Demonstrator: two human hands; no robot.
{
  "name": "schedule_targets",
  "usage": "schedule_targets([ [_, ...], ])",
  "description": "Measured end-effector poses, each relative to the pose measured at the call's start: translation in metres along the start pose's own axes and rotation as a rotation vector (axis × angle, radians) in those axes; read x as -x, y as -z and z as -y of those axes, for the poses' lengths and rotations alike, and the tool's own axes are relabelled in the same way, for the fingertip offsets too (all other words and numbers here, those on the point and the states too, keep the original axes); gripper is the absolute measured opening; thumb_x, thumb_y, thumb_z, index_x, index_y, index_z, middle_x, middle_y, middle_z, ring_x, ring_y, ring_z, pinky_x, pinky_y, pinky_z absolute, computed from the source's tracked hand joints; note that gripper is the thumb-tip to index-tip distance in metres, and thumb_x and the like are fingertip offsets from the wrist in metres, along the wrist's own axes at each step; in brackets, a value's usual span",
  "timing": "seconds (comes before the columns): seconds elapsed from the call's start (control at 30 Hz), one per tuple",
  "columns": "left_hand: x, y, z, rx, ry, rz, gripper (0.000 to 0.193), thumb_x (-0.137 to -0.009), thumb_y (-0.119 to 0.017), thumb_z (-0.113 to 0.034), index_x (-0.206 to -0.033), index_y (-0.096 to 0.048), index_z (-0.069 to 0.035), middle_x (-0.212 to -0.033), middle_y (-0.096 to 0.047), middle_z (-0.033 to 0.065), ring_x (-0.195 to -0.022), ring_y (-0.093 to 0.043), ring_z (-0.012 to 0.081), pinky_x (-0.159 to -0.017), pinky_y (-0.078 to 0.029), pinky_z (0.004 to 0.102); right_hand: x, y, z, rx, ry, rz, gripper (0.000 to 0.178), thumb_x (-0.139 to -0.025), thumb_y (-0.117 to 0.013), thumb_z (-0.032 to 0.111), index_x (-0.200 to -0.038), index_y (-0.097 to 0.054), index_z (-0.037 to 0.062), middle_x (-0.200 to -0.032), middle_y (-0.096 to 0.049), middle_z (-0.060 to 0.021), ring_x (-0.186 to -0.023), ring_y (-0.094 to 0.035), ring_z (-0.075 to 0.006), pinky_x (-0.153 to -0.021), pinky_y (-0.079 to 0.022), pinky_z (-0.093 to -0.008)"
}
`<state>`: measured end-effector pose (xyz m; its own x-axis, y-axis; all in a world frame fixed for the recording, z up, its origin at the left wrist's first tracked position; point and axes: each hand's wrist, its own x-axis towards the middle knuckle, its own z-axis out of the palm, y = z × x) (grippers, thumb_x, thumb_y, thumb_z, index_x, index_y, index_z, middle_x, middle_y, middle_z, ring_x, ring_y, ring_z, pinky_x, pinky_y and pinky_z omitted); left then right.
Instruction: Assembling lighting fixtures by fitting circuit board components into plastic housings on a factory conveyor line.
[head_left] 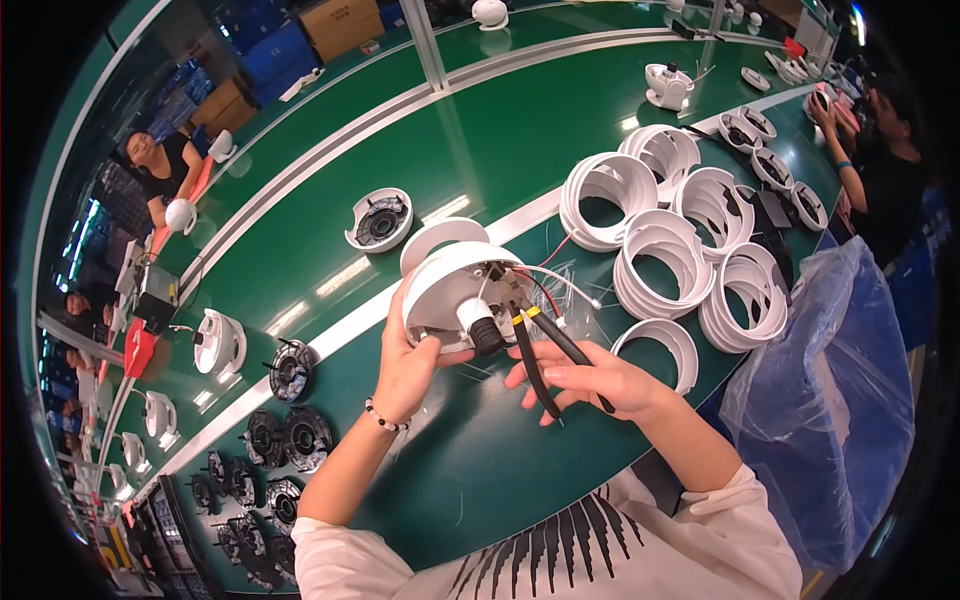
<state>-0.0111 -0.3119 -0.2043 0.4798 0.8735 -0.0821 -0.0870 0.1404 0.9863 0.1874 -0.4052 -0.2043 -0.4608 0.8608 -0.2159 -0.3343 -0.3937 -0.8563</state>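
My left hand (405,368) is closed around the side of a white rounded camera housing (440,278), its open underside tilted toward me. Inside it sits a white part with a black lens barrel (487,335). A white cable (565,281) and thin red and black wires (548,294) trail out to the right. In my right hand (615,382) are wire cutters (533,365) with black and yellow handles. The handles are spread, and their jaws reach in among the wires beside the lens barrel. What lies between the jaws is too small to tell.
Stacked white rings (665,268) stand at the right of the green bench, near a plastic-lined blue bin (825,400). Several round black parts (305,438) lie at left. A white shell (381,220) rests beyond the housing. Another person (885,135) works at far right.
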Motion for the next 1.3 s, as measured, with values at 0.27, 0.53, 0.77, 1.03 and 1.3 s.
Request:
schedule_targets([
  [0.27, -0.005, 0.0, 0.003, 0.034, 0.016, 0.006, 0.071, -0.065, -0.027, 0.012, -0.131, -0.017, -0.012, -0.124, -0.033, 0.0136, -0.107, -0.044, 0.0293, -0.074, -0.053, 0.0366, 0.002, 0.007, -0.009, 0.09, 0.067, 0.031, 0.04, -0.081, -0.054, 0.03, -0.11, -0.046, 0.0039, -0.1, -0.05, -0.0049, -0.083, -0.047, -0.0104, -0.069, -0.044, -0.0267],
  [0.53, -0.005, -0.001, 0.004, 0.034, 0.027, 0.0, 0.072, -0.064, -0.027, 0.012, -0.131, -0.016, -0.012, -0.124, -0.033, 0.0135, -0.107, -0.045, 0.029, -0.073, -0.054, 0.0357, 0.002, 0.005, -0.006, -0.063, 0.039, 0.025, 0.045, -0.083, -0.049, 0.035, -0.116, -0.041, 0.0034, -0.106, -0.047, -0.0086, -0.091, -0.046, -0.0156, -0.07, -0.044, -0.0294],
  [0.77, -0.006, -0.003, 0.003, 0.036, 0.032, 0.004, 0.072, -0.065, -0.028, 0.012, -0.131, -0.017, -0.012, -0.123, -0.033, 0.0133, -0.107, -0.045, 0.0289, -0.073, -0.054, 0.0355, 0.004, 0.008, -0.006, -0.125, 0.044, 0.068, 0.049, -0.084, -0.047, 0.035, -0.12, -0.037, 0.0026, -0.11, -0.047, -0.0117, -0.096, -0.047, -0.0193, -0.073, -0.045, -0.0329],
  [1.03, -0.009, -0.002, 0.002, 0.065, 0.048, -0.033, 0.072, -0.065, -0.028, 0.013, -0.131, -0.017, -0.012, -0.123, -0.033, 0.0142, -0.104, -0.047, 0.0294, -0.073, -0.054, 0.0356, 0.008, 0.011, 0.0, -0.146, 0.043, 0.04, 0.058, -0.083, -0.045, 0.032, -0.125, -0.029, -0.0048, -0.114, -0.044, -0.0185, -0.099, -0.049, -0.0242, -0.078, -0.044, -0.0359],
  [1.3, -0.008, -0.001, 0.004, 0.047, 0.014, -0.026, 0.072, -0.065, -0.028, 0.012, -0.131, -0.017, -0.012, -0.124, -0.033, 0.013, -0.107, -0.045, 0.0288, -0.073, -0.054, 0.0358, 0.006, 0.013, 0.002, -0.134, 0.032, 0.053, 0.047, -0.086, -0.044, 0.032, -0.12, -0.036, 0.0007, -0.108, -0.048, -0.0121, -0.092, -0.05, -0.0178, -0.069, -0.047, -0.0312],
])
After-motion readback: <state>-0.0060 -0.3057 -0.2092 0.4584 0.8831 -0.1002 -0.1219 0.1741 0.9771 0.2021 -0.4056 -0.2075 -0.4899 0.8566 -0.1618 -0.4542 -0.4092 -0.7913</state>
